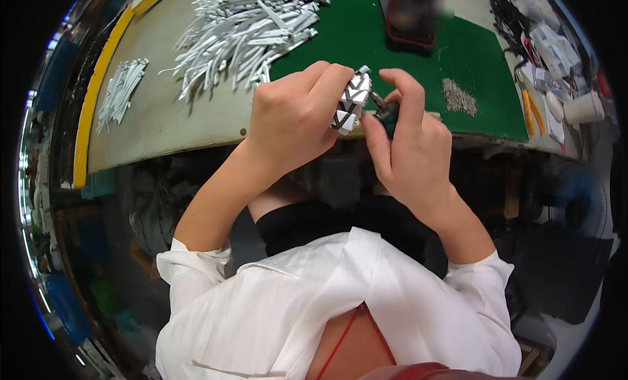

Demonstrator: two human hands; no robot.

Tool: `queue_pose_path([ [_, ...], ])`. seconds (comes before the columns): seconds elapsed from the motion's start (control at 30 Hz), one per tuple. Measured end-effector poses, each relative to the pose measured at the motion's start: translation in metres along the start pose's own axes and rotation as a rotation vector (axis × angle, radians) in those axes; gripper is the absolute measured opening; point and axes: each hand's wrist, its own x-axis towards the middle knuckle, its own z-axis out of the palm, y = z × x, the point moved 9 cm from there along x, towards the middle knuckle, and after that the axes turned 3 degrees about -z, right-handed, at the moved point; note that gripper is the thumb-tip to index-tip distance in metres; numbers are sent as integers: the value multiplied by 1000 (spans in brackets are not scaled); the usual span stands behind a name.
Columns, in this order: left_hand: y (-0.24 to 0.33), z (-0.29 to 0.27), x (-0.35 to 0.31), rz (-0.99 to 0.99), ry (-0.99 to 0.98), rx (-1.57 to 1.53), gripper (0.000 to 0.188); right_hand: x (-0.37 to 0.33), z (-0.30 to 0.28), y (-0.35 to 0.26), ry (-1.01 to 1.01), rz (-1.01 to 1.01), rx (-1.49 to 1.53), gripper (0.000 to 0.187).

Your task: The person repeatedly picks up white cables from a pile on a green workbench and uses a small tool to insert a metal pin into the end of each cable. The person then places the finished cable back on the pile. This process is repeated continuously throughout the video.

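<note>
My left hand [291,112] is closed around a bunch of white plastic pieces [353,100] with dark strips crossing their ends, held above the table's front edge. Just to the right of it, my right hand [418,144] grips a small tool [388,118] with a dark green handle. The tool's metal tip points at the white pieces; whether it touches them I cannot tell. Beyond my left hand lies a large heap of long white strips [252,43]. A little pile of tiny silvery metal parts [459,97] lies on the green mat [487,63], right of my right hand.
A smaller group of white strips [122,91] lies at the left, near a yellow-edged border [91,105]. A dark red and black device [412,20] stands at the back. On the right are an orange-handled tool [531,112], a white cup [584,108] and a fan [575,195] below.
</note>
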Motion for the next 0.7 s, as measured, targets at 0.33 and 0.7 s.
queue_pose_path([
  [0.33,-125,-3,76,172,-172,503,30,-24,-5,47,-141,238,130,55],
  [0.7,-132,22,94,287,-483,480,14,-40,-50,102,-67,413,80,46],
])
